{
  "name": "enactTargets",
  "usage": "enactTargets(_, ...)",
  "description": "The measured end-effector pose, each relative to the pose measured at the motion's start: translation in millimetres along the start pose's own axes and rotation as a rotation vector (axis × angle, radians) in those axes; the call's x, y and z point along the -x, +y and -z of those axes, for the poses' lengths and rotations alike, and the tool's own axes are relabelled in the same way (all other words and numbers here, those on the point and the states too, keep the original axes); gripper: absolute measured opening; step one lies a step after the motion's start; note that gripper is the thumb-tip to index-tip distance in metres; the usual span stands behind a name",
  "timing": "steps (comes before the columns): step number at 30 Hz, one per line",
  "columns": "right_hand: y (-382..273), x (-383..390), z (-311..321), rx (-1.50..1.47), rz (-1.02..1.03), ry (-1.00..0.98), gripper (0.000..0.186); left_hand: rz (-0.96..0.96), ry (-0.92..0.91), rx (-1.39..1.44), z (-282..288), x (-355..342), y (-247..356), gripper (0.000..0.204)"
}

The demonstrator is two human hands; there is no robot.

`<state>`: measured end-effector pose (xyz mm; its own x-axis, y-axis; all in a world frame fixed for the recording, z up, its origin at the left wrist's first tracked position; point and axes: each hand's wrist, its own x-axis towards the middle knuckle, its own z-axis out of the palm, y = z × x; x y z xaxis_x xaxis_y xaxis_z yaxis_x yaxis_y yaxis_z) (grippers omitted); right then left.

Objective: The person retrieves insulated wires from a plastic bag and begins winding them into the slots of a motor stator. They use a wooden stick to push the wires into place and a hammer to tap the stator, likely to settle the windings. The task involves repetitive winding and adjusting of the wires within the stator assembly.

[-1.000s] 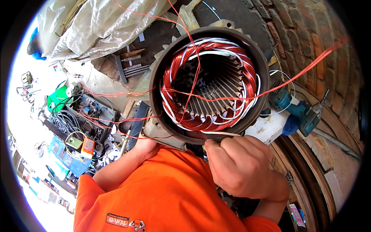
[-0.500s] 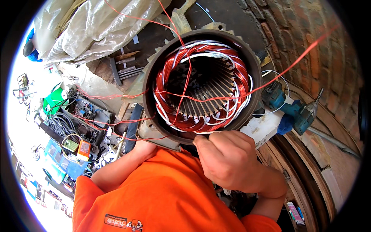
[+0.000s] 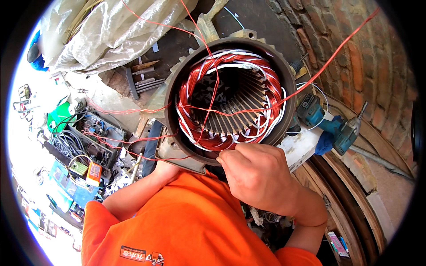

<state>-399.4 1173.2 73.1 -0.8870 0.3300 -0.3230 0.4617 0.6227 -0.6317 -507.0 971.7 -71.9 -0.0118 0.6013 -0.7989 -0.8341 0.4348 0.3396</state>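
A round motor stator [image 3: 171,95] stands open end up before me. Red copper windings [image 3: 188,84] ring its inside, wrapped with white lacing cord [image 3: 280,117]. My right hand [image 3: 255,175] is closed in a fist-like pinch at the near rim, beside the lower windings. The white cord runs toward its fingers, though the gripped part is hidden. My left hand [image 3: 167,169] is under the housing's near left side, by a metal foot; its fingers are hidden. Red lead wires [image 3: 242,114] stretch across the stator's mouth.
A blue-green cordless power tool [image 3: 330,126] lies on the right, near a brick wall [image 3: 355,66]. At left are a box of cables [image 3: 66,142] and an orange-cased device [image 3: 94,172]. Plastic sheeting [image 3: 115,35] covers things at upper left. Metal rods [image 3: 150,85] lie beyond the housing.
My right hand has shifted slightly left and up over the near rim. The white cord loop at the windings' right side lies closer in. My left arm has barely moved.
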Motion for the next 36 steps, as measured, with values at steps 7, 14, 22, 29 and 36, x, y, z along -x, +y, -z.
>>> enactTargets(7,-4,-7,-2,-0.062,-0.069,-0.010,0.016,-0.152,-0.025,-0.318,4,-4,-7,0.020)
enactTargets(14,-12,-12,-5,0.014,-0.111,-0.034,0.018,-0.382,-0.057,-0.801,15,-15,-12,0.019)
enactTargets(22,-26,-11,2,0.122,-0.156,-0.142,0.021,-0.547,-0.095,-1.139,22,-32,-16,0.017)
enactTargets(29,-11,13,62,0.074,-0.011,-0.144,0.032,-0.592,-0.079,-1.265,30,-32,-15,0.016)
enactTargets(36,20,26,46,-0.166,0.129,-0.048,0.018,-0.601,-0.070,-1.381,42,-26,-19,0.015)
